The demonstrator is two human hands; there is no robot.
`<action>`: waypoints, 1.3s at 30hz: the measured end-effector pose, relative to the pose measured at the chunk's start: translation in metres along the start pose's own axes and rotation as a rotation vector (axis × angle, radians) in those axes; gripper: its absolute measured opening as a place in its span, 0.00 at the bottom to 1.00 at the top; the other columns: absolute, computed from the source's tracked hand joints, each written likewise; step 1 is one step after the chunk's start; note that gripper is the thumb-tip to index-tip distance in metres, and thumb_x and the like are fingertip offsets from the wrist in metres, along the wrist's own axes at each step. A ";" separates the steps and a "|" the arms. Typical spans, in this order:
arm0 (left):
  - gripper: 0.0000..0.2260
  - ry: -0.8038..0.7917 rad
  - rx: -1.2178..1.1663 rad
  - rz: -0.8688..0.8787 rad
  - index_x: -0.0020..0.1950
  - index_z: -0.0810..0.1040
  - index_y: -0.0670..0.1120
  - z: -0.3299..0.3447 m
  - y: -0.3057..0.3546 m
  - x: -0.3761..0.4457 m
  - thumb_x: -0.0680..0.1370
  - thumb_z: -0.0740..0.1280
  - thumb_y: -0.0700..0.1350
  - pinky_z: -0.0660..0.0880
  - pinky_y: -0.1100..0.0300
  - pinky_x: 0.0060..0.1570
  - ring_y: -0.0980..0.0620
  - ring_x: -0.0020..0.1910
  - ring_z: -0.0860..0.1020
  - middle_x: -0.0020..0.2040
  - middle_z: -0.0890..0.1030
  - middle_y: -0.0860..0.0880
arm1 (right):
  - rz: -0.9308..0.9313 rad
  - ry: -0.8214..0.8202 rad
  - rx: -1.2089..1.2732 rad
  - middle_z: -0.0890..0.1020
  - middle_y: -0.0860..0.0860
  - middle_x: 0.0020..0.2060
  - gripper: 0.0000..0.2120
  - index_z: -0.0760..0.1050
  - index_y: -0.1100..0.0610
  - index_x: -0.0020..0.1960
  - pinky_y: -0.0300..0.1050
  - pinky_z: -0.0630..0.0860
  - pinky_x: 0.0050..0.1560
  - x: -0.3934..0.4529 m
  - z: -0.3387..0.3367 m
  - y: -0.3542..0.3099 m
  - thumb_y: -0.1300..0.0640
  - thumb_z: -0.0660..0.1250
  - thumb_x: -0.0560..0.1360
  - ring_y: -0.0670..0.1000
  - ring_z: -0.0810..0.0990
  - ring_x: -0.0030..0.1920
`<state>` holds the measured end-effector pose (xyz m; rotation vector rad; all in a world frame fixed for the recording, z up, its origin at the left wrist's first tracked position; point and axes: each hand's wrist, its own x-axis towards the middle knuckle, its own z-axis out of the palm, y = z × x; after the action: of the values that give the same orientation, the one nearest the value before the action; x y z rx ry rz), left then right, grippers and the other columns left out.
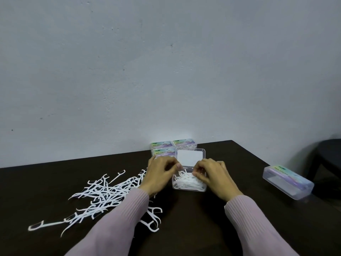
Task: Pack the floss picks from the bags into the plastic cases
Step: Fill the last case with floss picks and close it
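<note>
- Two hands are meeting over the open case (189, 185) at centre frame: the left hand (160, 174) and the right hand (212, 175) are both curling fingers, apparently pinching floss picks in it.
- Loose picks (103, 196) are lying scattered lower left.
- Closed cases (172, 146) are sitting behind; another closed case (287, 182) is sitting at right.

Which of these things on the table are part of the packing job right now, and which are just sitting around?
In the job:
- open plastic case
- loose floss picks
- left hand
- right hand

Lying about:
- closed labelled cases by the wall
- closed case at right
- dark stool
</note>
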<state>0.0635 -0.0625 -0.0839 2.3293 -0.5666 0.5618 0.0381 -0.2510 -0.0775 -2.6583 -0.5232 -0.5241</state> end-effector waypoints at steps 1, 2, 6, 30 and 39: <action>0.08 0.020 -0.018 -0.023 0.41 0.79 0.57 -0.002 -0.001 0.000 0.78 0.64 0.53 0.65 0.48 0.63 0.62 0.46 0.76 0.41 0.81 0.61 | -0.012 -0.009 -0.006 0.75 0.43 0.46 0.07 0.74 0.49 0.51 0.42 0.59 0.61 0.000 0.001 0.000 0.49 0.60 0.78 0.42 0.71 0.50; 0.08 0.033 -0.034 -0.044 0.39 0.79 0.58 -0.004 0.000 -0.001 0.77 0.64 0.54 0.66 0.49 0.61 0.58 0.47 0.77 0.41 0.82 0.60 | -0.022 -0.012 -0.010 0.74 0.43 0.46 0.07 0.75 0.49 0.51 0.42 0.59 0.61 0.000 0.001 0.000 0.49 0.60 0.78 0.42 0.71 0.51; 0.07 0.000 -0.143 -0.087 0.40 0.80 0.56 -0.012 0.001 -0.003 0.76 0.65 0.53 0.75 0.56 0.51 0.57 0.47 0.79 0.40 0.82 0.58 | -0.040 -0.006 0.027 0.74 0.42 0.45 0.07 0.75 0.49 0.51 0.42 0.60 0.61 0.000 0.002 -0.002 0.49 0.61 0.78 0.41 0.71 0.49; 0.15 -0.469 0.293 -0.376 0.54 0.74 0.62 -0.203 -0.079 -0.143 0.74 0.71 0.45 0.64 0.75 0.52 0.63 0.54 0.69 0.54 0.72 0.58 | -0.292 -0.461 0.038 0.70 0.45 0.58 0.35 0.69 0.51 0.68 0.38 0.68 0.59 -0.022 0.013 -0.103 0.33 0.66 0.68 0.42 0.70 0.54; 0.10 -0.377 0.158 -0.417 0.50 0.80 0.51 -0.206 -0.083 -0.153 0.74 0.70 0.37 0.72 0.71 0.44 0.65 0.40 0.75 0.44 0.80 0.53 | -0.303 -0.352 0.059 0.78 0.47 0.50 0.11 0.78 0.51 0.55 0.36 0.72 0.50 -0.012 0.029 -0.114 0.49 0.67 0.74 0.43 0.74 0.45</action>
<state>-0.0667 0.1730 -0.0652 2.6218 -0.1896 -0.0308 -0.0120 -0.1441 -0.0747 -2.6372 -1.0374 -0.1127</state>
